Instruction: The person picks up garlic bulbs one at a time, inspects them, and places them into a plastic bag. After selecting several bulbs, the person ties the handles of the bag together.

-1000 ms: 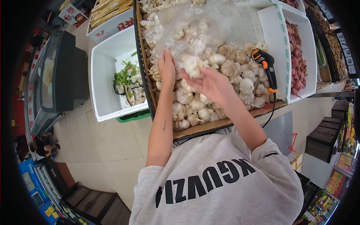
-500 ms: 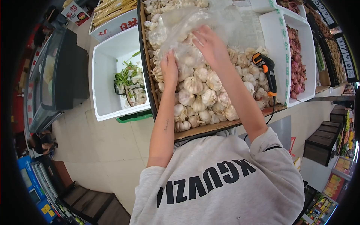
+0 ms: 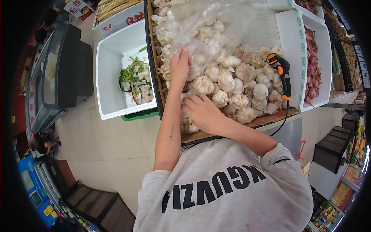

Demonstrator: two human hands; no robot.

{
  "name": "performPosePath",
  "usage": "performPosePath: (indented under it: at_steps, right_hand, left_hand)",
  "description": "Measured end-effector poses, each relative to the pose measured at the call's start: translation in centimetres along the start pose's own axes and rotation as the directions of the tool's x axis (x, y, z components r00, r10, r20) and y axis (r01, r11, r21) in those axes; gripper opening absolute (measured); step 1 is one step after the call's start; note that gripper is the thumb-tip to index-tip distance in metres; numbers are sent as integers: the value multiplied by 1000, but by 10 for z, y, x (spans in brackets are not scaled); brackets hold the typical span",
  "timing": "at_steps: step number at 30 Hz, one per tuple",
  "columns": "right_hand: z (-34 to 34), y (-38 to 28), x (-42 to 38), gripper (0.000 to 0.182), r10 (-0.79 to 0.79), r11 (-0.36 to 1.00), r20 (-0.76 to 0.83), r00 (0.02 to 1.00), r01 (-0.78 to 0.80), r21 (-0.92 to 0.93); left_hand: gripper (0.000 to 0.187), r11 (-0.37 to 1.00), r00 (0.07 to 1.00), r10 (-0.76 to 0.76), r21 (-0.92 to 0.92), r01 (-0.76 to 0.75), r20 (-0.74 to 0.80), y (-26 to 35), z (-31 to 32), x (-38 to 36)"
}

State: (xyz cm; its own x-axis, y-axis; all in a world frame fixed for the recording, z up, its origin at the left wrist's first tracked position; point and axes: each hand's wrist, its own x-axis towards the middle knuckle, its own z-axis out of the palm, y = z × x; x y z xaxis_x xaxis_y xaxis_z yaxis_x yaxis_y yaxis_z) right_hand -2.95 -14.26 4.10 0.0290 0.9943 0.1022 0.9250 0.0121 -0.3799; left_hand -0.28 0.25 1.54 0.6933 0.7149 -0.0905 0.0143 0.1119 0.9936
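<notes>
My left hand (image 3: 180,66) is closed on the edge of a clear plastic bag (image 3: 199,29), which spreads over the garlic toward the far side. My right hand (image 3: 205,115) lies low over the near left part of the heap, its fingers slightly apart and bent down onto the bulbs. Its fingertips touch garlic, and the palm side is hidden. Loose garlic bulbs (image 3: 226,80) fill the cardboard box (image 3: 247,127) in front of me. A black and orange handheld scanner (image 3: 284,75) with a cable rests on the bulbs at the right.
Left of the garlic stands a white foam box (image 3: 101,73) with green scraps and peelings. On the right, another white foam box (image 3: 326,69) holds red shallots (image 3: 312,63). A dark display case (image 3: 71,65) stands farther left above the tiled floor (image 3: 116,154).
My right hand has left the plastic bag and come down and left onto the near garlic bulbs. My left hand still holds the bag. The view has shifted slightly.
</notes>
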Motion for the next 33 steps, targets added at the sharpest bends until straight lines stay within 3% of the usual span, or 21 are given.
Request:
performPosePath:
  at_steps: [2, 6, 9, 11, 12, 14, 16, 18, 19, 20, 22, 24, 26, 27, 28, 30, 31, 32, 33]
  right_hand:
    - [7, -8, 0, 28, 6, 968, 10, 1000, -3, -251]
    - [19, -7, -1, 25, -34, 953, -61, 998, 14, -304]
    - [18, -4, -4, 27, -20, 982, -100, 995, 1, -187]
    - [3, -6, -8, 31, 65, 989, -93, 994, -52, 139]
    - [-4, -5, -10, 31, 59, 989, -93, 994, -45, 139]
    - [-20, -2, -16, 37, 183, 937, -191, 964, -112, 331]
    - [-37, 1, -21, 36, 266, 912, -272, 925, -150, 381]
    - [-52, 7, -27, 35, 458, 806, -384, 802, -192, 560]
    - [-60, 12, -33, 39, 523, 714, -299, 798, -219, 665]
    - [-64, 14, -34, 39, 523, 727, -318, 791, -219, 651]
    - [-69, 17, -36, 43, 684, 263, -276, 675, 125, 957]
    - [-76, 18, -36, 45, 674, 245, -316, 667, 203, 948]
    - [-81, 19, -35, 40, 773, -111, -155, 615, 371, 922]
    - [-80, 22, -37, 35, 764, -196, -122, 634, 408, 892]
    - [-82, 22, -39, 35, 774, -177, -138, 618, 420, 890]
    - [-84, 22, -42, 39, 782, -282, -31, 622, 398, 873]
    - [-80, 24, -38, 42, 847, -353, 95, 522, 421, 835]
    - [-76, 30, -39, 42, 850, -349, 91, 519, 426, 835]
    - [-73, 37, -39, 44, 626, -621, 47, 778, 461, 634]
  left_hand:
    - [30, 999, 999, 27, 27, -27, 30, 0, 0, 0]
    - [30, 999, 1000, -1, 41, 1, 12, 1, -1, 1]
    - [29, 998, 1000, 27, 51, -28, 15, -1, 0, 0]
    - [29, 997, 998, 56, 59, -58, 36, -2, 0, 0]
    - [29, 996, 998, 59, 60, -61, 31, -1, 0, 0]
    - [29, 998, 999, 34, 48, -36, 43, 1, -1, -1]
    - [30, 997, 999, 37, 71, -40, 39, 0, -1, -2]
    - [30, 994, 997, 56, 88, -60, 46, 1, 0, -1]
    - [30, 992, 998, 50, 116, -54, 43, 1, -1, -2]
    - [31, 989, 998, 42, 141, -48, 43, 1, 0, -2]
    - [31, 994, 998, 32, 102, -37, 48, 1, 1, -3]
    - [31, 992, 998, 48, 116, -53, 47, 4, 2, -4]
    - [32, 991, 996, 69, 113, -76, 61, -2, 0, -2]
    - [33, 991, 996, 62, 119, -68, 57, 0, 1, -3]
    - [33, 991, 994, 69, 112, -78, 80, 1, 2, -4]
    - [34, 992, 997, 42, 113, -48, 58, 3, 2, -5]
    - [35, 996, 997, 23, 90, -29, 69, 3, 2, -5]
    - [35, 995, 997, 25, 89, -32, 75, 4, 3, -5]
    - [35, 994, 997, 27, 101, -34, 69, 6, 3, -6]
